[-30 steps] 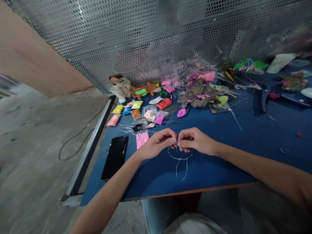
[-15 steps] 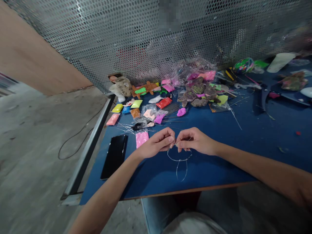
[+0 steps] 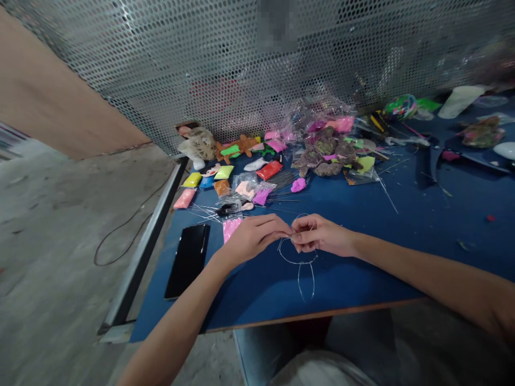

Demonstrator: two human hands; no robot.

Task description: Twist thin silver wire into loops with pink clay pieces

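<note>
A thin silvery wire [image 3: 295, 262], bent into a round loop with a narrower loop hanging below it, is held over the blue table [image 3: 354, 279]. My left hand [image 3: 259, 234] pinches it at the top with the fingertips, the back of the hand partly covering the thumb. Right against those fingertips, my right hand [image 3: 317, 236] grips the same wire between thumb and forefinger, its other fingers curled. A pink clay packet [image 3: 231, 229] lies partly behind my left hand. To the left rests a black phone [image 3: 187, 261].
Behind my hands lie loose straight wires [image 3: 205, 209], a red clay packet [image 3: 269, 170], a purple clay lump [image 3: 298, 185] and brown-grey lumps [image 3: 322, 155]. A perforated metal panel [image 3: 225, 59] borders the back. A white cup [image 3: 461, 102] lies tilted at far right.
My left hand has turned over at the wire, so more of its back shows. The hanging loop has swung slightly right. My right hand stays nearly in place.
</note>
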